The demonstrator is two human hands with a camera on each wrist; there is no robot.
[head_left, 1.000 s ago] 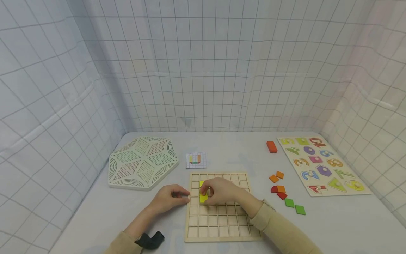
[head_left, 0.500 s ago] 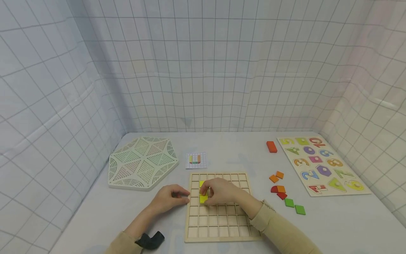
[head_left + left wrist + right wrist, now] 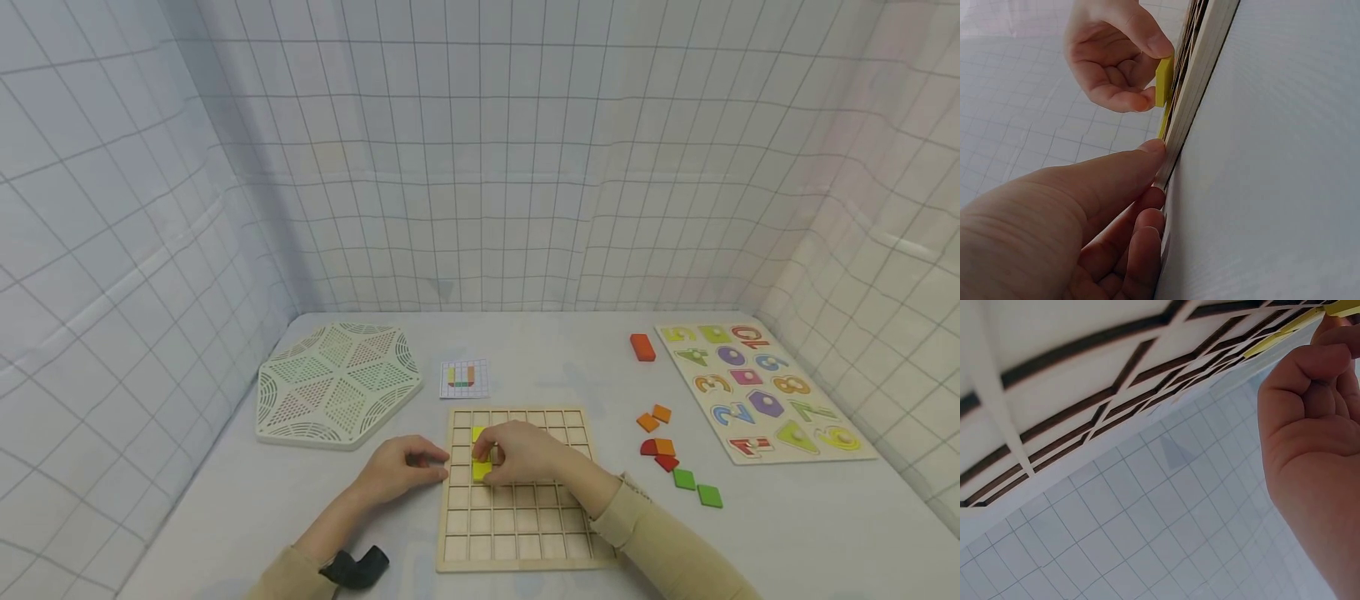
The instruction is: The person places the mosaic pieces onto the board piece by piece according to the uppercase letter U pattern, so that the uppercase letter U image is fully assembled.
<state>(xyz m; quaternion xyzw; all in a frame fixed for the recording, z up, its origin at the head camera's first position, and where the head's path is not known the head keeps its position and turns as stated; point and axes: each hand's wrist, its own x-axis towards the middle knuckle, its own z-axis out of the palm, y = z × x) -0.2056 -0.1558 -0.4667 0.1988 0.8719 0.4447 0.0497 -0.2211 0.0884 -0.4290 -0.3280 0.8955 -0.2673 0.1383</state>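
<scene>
My right hand (image 3: 521,452) pinches a yellow square tile (image 3: 482,472) between thumb and fingers, at the left part of the wooden grid board (image 3: 528,564). In the left wrist view this tile (image 3: 1162,82) stands tilted against the board's surface. Another yellow tile (image 3: 477,433) lies in the grid just beyond it, partly hidden by the fingers. My left hand (image 3: 397,471) touches the board's left edge with its thumb and fingertips, the other fingers loosely bent. From the right wrist view, the right hand (image 3: 1316,425) covers part of the yellow pieces.
A small pattern card (image 3: 463,379) lies behind the board. To the right are orange tiles (image 3: 648,422), red pieces (image 3: 666,462), green tiles (image 3: 709,496), a red block (image 3: 642,347) and a number puzzle (image 3: 765,400). A hexagonal patterned board (image 3: 337,383) lies left, a black curved object (image 3: 356,570) near the left sleeve.
The yellow tile under my right fingers has shifted very slightly. Both hands stay where they were.
</scene>
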